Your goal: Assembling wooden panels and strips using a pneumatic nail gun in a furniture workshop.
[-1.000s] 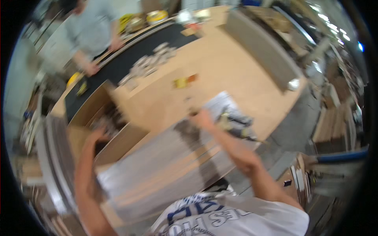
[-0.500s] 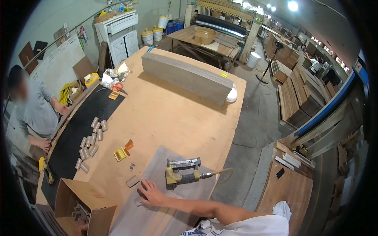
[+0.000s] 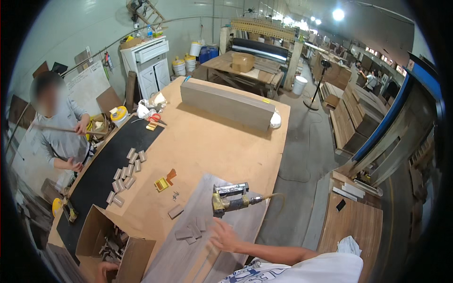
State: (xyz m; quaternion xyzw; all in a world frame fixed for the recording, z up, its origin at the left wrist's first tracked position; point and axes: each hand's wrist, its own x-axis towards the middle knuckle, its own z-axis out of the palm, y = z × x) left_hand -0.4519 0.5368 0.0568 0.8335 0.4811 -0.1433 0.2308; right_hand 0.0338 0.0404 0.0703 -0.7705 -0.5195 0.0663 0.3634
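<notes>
My right hand (image 3: 224,237) hovers at or just above the grey wood-grain board (image 3: 207,191), slightly blurred, its fingers stretched out with nothing visible in them. Beside the fingertips lie several small flat grey-brown wooden pieces (image 3: 190,230), and another wooden block (image 3: 175,212) rests at the board's left edge. A nail gun (image 3: 231,200) with an air hose lies on the board just beyond this hand. At the lower left, my left hand (image 3: 107,270) reaches into an open cardboard box (image 3: 137,259) holding many wooden offcuts (image 3: 113,245); its fingers are hidden.
Rows of small wooden blocks (image 3: 123,178) lie along a black mat (image 3: 96,177). A yellow box (image 3: 161,184) and loose fasteners (image 3: 176,195) lie mid-table. A long grey beam (image 3: 226,106) spans the far side. Across the left edge, a co-worker (image 3: 63,127) holds a thin strip.
My right hand has shifted right, off the wooden pieces, and several now show on the board. My view has turned slightly. The co-worker has raised the strip from the table edge.
</notes>
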